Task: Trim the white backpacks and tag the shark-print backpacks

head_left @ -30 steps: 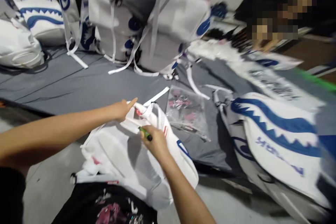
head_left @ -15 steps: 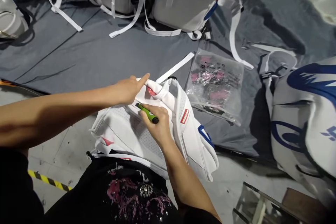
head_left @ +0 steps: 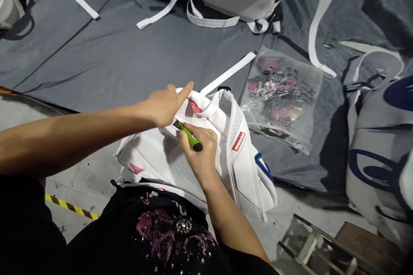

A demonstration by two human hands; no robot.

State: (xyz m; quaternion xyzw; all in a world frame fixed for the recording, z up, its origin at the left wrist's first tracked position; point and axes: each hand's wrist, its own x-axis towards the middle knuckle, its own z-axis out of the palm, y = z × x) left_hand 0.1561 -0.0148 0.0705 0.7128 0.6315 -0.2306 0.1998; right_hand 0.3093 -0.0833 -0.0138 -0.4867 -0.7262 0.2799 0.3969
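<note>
1. Right hand (head_left: 204,154) – fingers curled round a green tool (head_left: 189,136).
2. Left hand (head_left: 166,105) on the white bag (head_left: 179,159), forefinger out – grip unclear.
3. Bag's at the table (head_left: 80,64) edge; best kept taut, tool steered lightly.

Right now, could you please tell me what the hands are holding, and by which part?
The right hand holds a green pen-like tool by its barrel; the left hand is at the white bag, its grip unclear.
</note>
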